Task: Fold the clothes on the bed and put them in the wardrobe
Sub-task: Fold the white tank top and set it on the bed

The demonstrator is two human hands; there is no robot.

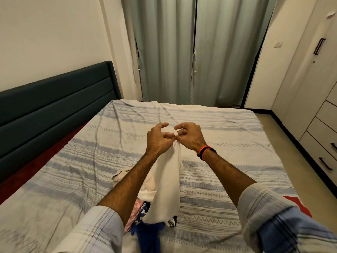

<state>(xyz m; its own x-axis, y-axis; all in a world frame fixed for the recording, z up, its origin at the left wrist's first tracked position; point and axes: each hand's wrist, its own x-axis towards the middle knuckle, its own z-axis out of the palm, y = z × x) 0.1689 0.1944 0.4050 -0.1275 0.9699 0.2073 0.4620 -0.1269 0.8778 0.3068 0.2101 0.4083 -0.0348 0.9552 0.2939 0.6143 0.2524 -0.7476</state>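
At the near edge of the bed (pixel 228 181), a small heap of clothes (pixel 144 216) lies on the striped cover: a dark blue piece with white lettering, something pink to its left, a cream piece behind; the cover itself is pale with grey-blue bands and zigzag lines, creased toward the far left corner, and a red patch shows at its near right edge. Rising from the heap, a cream garment (pixel 166 189) hangs in a long, narrow drape, its top edge lifted above the bed; the left hand (pixel 158 139) and the right hand (pixel 189 136) meet there, each pinching the cloth's upper edge between thumb and curled fingers, the forefingers arched above; the right wrist carries an orange and black band (pixel 205 151). Left of the bed stands a dark teal padded headboard (pixel 54 99) against a cream wall; on the right, a wardrobe (pixel 313 99) with dark handles and drawers; farthest off, grey-green curtains (pixel 197 52) hang closed.
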